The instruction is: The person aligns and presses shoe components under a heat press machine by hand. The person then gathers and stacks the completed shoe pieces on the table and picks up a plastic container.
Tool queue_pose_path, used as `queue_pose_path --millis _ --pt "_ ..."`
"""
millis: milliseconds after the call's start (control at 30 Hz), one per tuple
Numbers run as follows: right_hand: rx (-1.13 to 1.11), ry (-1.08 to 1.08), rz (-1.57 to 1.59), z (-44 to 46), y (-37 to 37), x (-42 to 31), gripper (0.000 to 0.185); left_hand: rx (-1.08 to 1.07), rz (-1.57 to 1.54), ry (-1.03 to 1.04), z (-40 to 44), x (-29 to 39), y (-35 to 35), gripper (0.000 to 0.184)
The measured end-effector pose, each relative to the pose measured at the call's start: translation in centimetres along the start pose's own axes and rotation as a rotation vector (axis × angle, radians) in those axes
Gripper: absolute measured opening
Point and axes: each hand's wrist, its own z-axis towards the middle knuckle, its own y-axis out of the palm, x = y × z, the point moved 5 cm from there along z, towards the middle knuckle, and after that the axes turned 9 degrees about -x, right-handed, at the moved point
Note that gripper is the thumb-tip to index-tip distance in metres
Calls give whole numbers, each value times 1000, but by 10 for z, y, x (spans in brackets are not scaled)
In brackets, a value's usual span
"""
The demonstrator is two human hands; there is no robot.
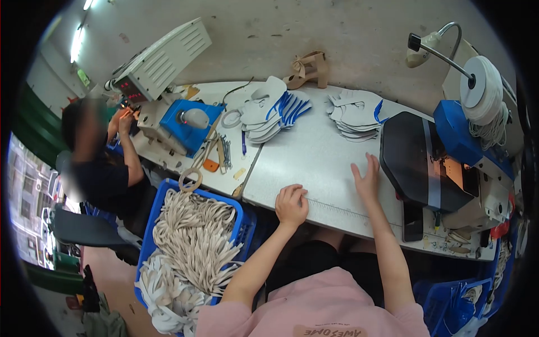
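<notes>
My left hand (292, 205) rests at the front edge of the metal tabletop (303, 168), its fingers curled together with nothing visible in them. Farther right, my right hand (367, 178) is held over the tabletop with fingers apart and nothing in it. Beyond my right hand lies a stack of white cut shoe pieces (355, 115) with a blue edge. Another stack of white pieces (264, 121) with several blue strips (293, 109) sits to the back left. A ruler scale (337, 208) runs along the front edge between my hands.
A sewing machine (466, 180) with a dark table plate and a thread spool (482, 90) stands right. A beige heeled sandal (309, 70) is at the back. Left are a blue basket of strips (193, 236), another machine (188, 123) and a seated person (106, 163).
</notes>
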Motion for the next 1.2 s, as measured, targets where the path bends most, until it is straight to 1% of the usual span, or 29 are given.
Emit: queue_pose_path --millis 33,133,167,267,300,400,433,500,533,567,633,667,700,767,800,833,867,900,933,967,1000,1067,1100,1167,1200 --pt "-7 -9 0 -17 -8 -11 58 -1 -1 -1 -1 -1 0 14" --pt "-215 -148 34 -64 -30 -45 39 -4 -2 9 -1 -1 1 13" --pt "-211 -150 37 -76 -42 -52 39 -2 -2 8 -1 0 2 12" --pt "-554 24 313 -122 -60 -62 28 -8 -1 6 -2 0 1 12" --pt "-549 30 313 -136 -71 -66 28 -30 3 0 1 -1 1 13" --pt "-671 32 286 -188 -95 -75 25 -104 -3 7 -15 1 5 17" --pt "-651 49 285 -202 -105 -73 25 -95 49 47 -22 5 5 22" --pt "-678 108 260 -229 -124 -63 26 -67 147 136 -31 14 5 33" --pt "-692 138 249 -243 -133 -58 26 -78 133 156 -38 15 7 33" --pt "-670 151 248 -258 -143 -51 26 -110 162 163 -46 15 8 39" --pt "-647 176 107 -288 -160 -31 27 -171 225 177 -62 17 7 51" --pt "-638 190 36 -301 -168 -23 27 -179 215 195 -71 20 3 51" --pt "-624 204 35 -314 -176 -20 27 -264 187 191 -82 29 -4 55" --pt "-706 285 5 -346 -189 -13 29 -446 133 182 -111 42 -21 64" --pt "-747 328 -12 -360 -195 -12 29 -613 24 234 -133 43 -26 60" --pt "-736 348 -17 -371 -202 -12 29 -779 -89 286 -151 44 -34 58" --pt "-750 374 -14 -381 -208 -13 31 -1212 11 346 -167 59 -57 38" --pt "-761 398 -11 -389 -215 -13 32 -1538 -39 380 -185 77 -85 30" --pt "-771 419 -7 -395 -221 -13 33 -1774 28 363 -197 99 -121 25" --pt "-755 435 -11 -397 -227 -13 33 -2004 -23 461 -221 101 -144 28" --pt "-740 432 -16 -398 -230 -13 33 -2249 -7 530 -241 108 -168 28" --pt "-705 428 -21 -398 -234 -14 34 -2566 -133 590 -269 120 -205 29" --pt "-682 444 -17 -396 -236 -16 34 -2580 -114 615 -279 114 -211 29" --pt "-669 415 -15 -391 -238 -25 35 -2550 -486 526 -286 114 -215 34" --pt "-632 440 -9 -390 -240 -26 35 -2579 -458 561 -288 115 -213 34"
